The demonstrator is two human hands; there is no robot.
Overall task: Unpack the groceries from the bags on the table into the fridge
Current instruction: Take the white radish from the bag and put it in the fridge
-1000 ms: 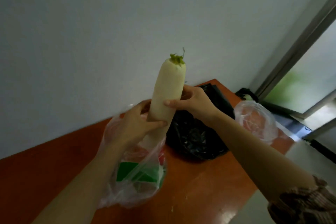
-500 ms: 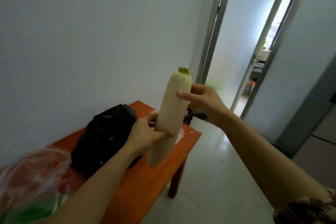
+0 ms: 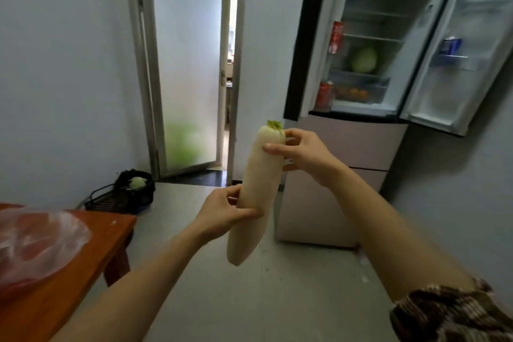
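Fridge upper right, top doors open. Orange table lower left w/ clear plastic bag on it. White radish mid-frame, near upright, green end up. L hand grips its middle; R hand pinches it near the top.

Both forearms reach forward from the lower edge of the view, the left bare, the right coming out of a brown patterned sleeve near the corner. The left grip sits lower, its thumb laid across the front of a white radish and its fingers curled against the radish's side near the middle. The right grip is higher and farther out, thumb pressed on the front near the leafy top (fingers wrapped round behind), wrist bent slightly inward.
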